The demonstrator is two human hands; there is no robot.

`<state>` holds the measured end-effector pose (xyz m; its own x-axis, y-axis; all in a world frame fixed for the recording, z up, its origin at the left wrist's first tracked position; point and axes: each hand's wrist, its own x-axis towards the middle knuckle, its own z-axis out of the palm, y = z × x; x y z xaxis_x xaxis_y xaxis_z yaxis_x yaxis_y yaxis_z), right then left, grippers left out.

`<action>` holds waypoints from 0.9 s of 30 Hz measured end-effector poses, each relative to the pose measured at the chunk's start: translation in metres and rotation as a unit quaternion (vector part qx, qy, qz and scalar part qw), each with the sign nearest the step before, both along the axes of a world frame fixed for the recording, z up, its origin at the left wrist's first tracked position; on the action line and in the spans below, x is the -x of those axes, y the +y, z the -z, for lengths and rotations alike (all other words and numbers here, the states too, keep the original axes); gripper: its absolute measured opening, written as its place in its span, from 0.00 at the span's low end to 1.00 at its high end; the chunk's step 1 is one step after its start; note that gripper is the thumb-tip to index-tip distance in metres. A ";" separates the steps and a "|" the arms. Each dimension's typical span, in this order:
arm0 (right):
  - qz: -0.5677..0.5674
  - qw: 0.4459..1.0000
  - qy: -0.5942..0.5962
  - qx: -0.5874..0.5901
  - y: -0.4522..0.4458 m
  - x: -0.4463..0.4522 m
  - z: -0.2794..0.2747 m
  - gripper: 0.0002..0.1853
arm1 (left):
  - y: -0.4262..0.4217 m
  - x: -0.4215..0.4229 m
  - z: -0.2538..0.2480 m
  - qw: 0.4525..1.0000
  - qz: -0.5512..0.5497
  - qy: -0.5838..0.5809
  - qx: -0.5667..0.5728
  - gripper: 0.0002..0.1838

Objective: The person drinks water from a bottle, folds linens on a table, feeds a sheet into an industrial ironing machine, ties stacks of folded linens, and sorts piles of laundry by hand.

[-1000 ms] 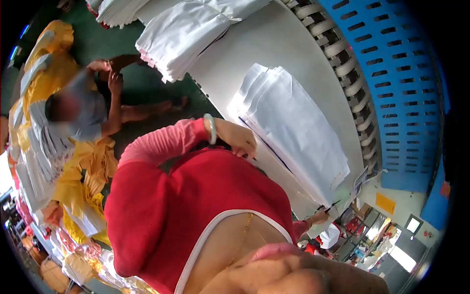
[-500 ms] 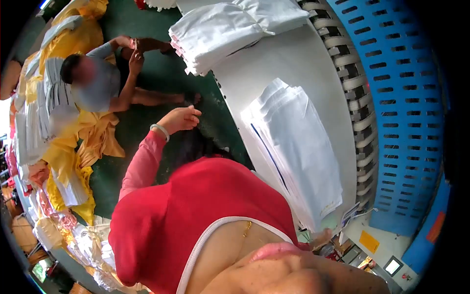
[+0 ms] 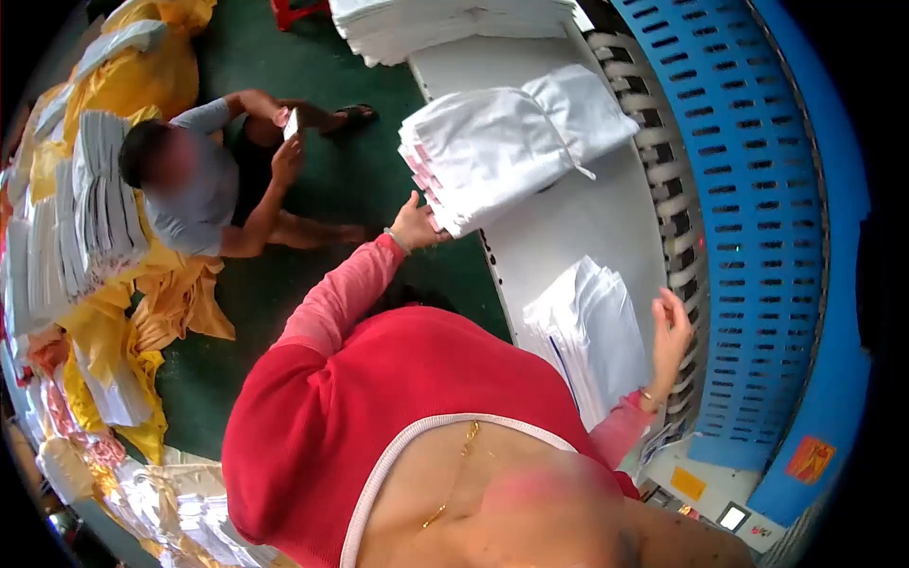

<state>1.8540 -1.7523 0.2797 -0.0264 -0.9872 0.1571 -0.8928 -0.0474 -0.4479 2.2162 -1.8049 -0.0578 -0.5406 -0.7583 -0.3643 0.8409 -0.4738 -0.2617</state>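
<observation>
At the near corner of a tied bundle of folded white sacks [image 3: 525,142], my left hand [image 3: 417,227] has its fingers closed against the pink-marked edge, partly hidden by it. A white tie runs around the bundle's middle. My right hand [image 3: 670,331] is raised with fingers apart and holds nothing. It is beside a loose stack of white sacks [image 3: 601,327] with a blue stripe along one edge. Both lie over the pale work table [image 3: 540,232].
A blue slotted machine panel [image 3: 748,237] with a row of white bands [image 3: 686,199] borders the table. Another white stack [image 3: 454,24] lies at the far end. On the left, a seated co-worker [image 3: 199,185] holds a small flat object, near piled yellow and white sacks [image 3: 95,227].
My left hand has reached forward and right to the bundle. The bundle sits lower in view. My right hand has risen into view, and a further white stack now shows behind.
</observation>
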 end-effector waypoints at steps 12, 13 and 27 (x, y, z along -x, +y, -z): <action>-0.365 0.928 0.062 0.043 -0.207 -0.193 0.045 0.17 | 0.064 -0.130 0.069 0.974 -0.137 -0.021 -0.181 0.23; -0.380 0.921 0.065 0.060 -0.225 -0.214 0.046 0.18 | 0.073 -0.142 0.077 0.969 -0.160 -0.011 -0.189 0.21; -0.453 0.819 0.237 0.261 -0.529 -0.387 0.177 0.34 | -0.091 -0.147 -0.061 0.950 -0.252 0.067 0.173 0.19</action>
